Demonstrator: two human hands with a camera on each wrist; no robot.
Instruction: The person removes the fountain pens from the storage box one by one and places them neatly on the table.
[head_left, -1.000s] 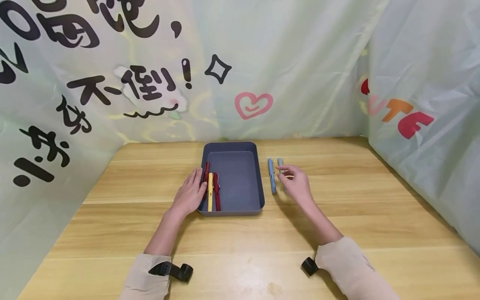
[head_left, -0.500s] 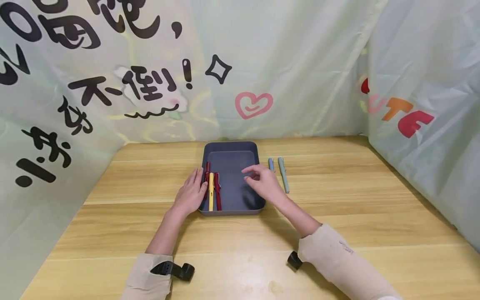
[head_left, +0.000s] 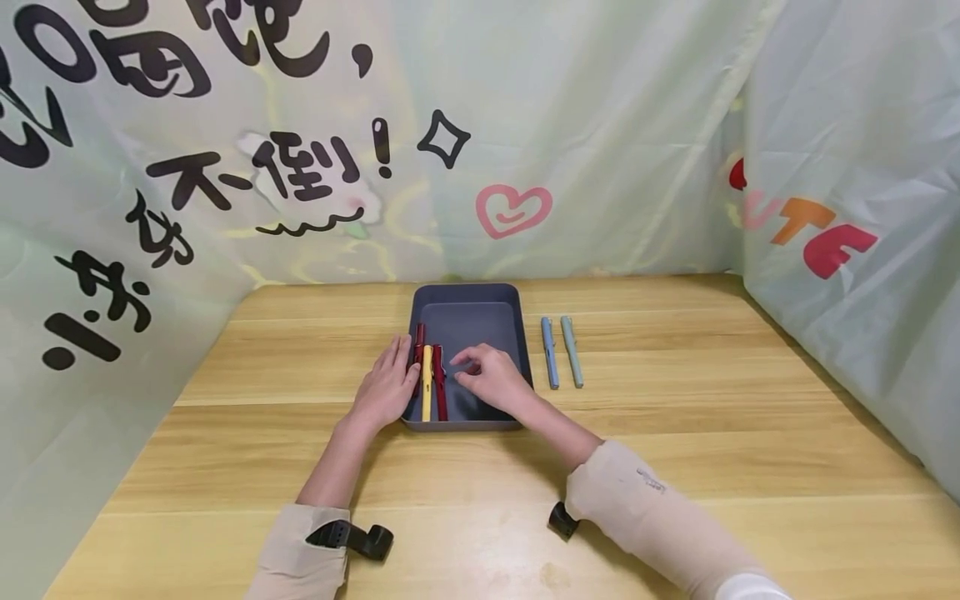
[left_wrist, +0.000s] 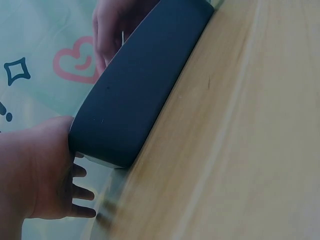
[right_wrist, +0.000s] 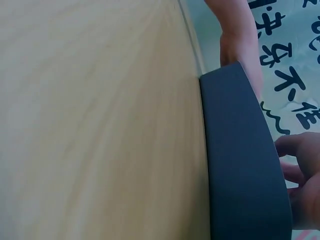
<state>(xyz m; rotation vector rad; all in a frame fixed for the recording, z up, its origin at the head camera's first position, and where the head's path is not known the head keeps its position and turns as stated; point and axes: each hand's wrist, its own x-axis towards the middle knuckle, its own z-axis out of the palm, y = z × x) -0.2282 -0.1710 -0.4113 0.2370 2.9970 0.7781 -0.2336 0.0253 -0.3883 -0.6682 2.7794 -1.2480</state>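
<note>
A dark blue-grey tray holds several pens along its left side. A yellow pen lies between a dark red pen by the wall and a second dark red pen. My left hand rests with straight fingers against the tray's left side; in the left wrist view the tray wall hides part of it. Over the tray's middle, my right hand has its thumb and fingertips loosely bent and apart. They are near the second dark red pen, with nothing visible between them.
On the wooden table, a blue pen and a pale green pen lie side by side to the right of the tray. A printed curtain hangs behind the table and along its sides.
My right hand has moved left from the pens on the table into the space over the tray, close to the dark red pen. My left hand stays at the tray's side.
</note>
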